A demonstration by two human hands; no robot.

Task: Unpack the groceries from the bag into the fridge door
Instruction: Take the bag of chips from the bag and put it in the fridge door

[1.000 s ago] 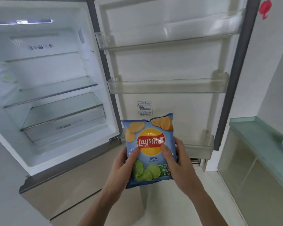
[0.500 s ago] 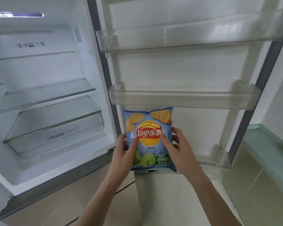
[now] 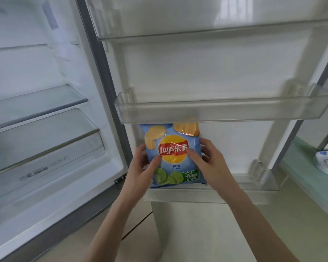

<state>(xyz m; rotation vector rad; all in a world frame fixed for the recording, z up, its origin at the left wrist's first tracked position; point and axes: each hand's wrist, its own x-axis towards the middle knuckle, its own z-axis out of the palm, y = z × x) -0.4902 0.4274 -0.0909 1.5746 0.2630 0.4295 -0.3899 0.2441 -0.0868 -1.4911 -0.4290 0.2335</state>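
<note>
Your way into the bottom door bin [image 3: 254, 186] is open to the right of the chip bag [image 3: 173, 154]. The middle door bin [image 3: 235, 110] juts out just above the bag's top edge. The top door bin [image 3: 197, 27] holds free room.
</note>
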